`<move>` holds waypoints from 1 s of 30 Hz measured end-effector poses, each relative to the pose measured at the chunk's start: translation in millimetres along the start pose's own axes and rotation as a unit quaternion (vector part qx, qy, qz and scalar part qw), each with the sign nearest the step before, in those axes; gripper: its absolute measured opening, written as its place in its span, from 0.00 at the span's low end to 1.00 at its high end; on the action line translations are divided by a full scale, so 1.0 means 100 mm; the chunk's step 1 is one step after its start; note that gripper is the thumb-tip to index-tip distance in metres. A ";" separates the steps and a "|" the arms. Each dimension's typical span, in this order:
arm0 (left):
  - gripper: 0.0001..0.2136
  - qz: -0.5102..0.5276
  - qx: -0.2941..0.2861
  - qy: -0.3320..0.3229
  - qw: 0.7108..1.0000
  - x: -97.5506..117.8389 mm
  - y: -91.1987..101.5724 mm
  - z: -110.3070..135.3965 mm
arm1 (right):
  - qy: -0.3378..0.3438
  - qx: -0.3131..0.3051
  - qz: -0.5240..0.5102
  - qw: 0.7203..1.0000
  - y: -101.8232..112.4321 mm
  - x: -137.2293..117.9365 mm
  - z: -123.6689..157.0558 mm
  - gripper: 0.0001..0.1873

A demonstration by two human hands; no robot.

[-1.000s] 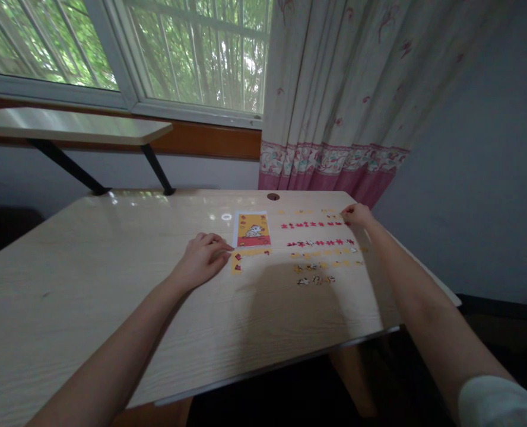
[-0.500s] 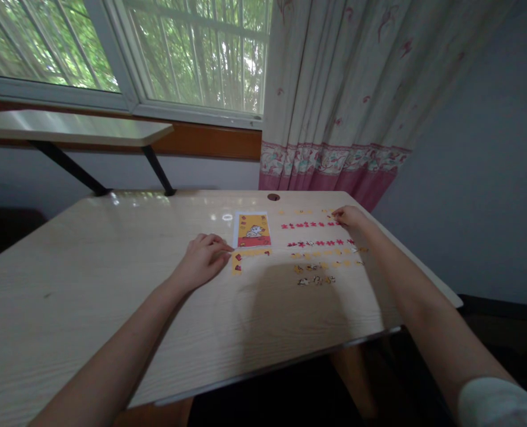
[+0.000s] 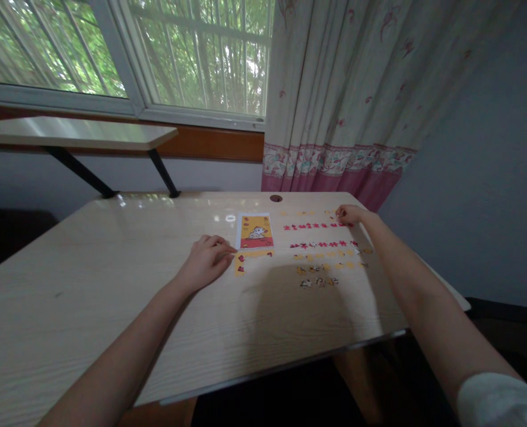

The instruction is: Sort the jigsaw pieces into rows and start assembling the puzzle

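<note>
My left hand (image 3: 208, 259) lies on the desk with its fingers stretched out, their tips touching the upper left corner of a joined puzzle strip (image 3: 240, 259). That strip is yellow with red marks and bends in an L shape. Just above it lies a reference picture (image 3: 257, 231) of a white cartoon animal on yellow and red. Far to the right, my right hand (image 3: 350, 214) has its fingers pinched on a small yellow puzzle piece (image 3: 337, 217) in the back row. Below that hand runs a row of red puzzle pieces (image 3: 316, 225), partly covered by it.
More loose pieces lie in rows nearer me: red pieces (image 3: 328, 244), yellow pieces (image 3: 326, 268) and white-patterned pieces (image 3: 320, 283). A cable hole (image 3: 276, 198) is at the desk's back edge. A raised shelf (image 3: 81, 131) stands at the left, and a curtain (image 3: 330, 118) hangs behind.
The whole view has shifted slightly, moving the desk a little right and down in the picture. My right hand stays at the back row, fingers still pinched; my left hand remains by the strip.
</note>
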State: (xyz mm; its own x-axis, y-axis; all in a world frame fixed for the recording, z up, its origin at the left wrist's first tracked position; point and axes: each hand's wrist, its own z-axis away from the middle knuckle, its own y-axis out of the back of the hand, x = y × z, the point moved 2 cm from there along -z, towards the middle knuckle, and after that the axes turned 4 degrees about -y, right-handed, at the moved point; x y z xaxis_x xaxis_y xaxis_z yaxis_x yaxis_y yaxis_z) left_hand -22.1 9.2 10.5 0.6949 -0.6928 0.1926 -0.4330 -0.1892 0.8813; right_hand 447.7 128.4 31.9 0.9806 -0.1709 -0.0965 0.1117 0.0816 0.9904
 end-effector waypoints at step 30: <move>0.07 0.333 0.049 0.117 0.935 0.63 -0.06 -0.10 | 0.297 -0.147 -0.527 0.783 -0.40 -2.16 1.78 0.16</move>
State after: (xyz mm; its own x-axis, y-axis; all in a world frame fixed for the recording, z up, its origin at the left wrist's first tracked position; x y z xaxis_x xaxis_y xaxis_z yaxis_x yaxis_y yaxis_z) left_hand 29.6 -26.2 21.9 0.3549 -0.5113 0.7827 -0.8559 0.1591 0.4920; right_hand 202.7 -13.2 30.5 0.2114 0.1829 -0.9601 0.8556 0.4403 0.2722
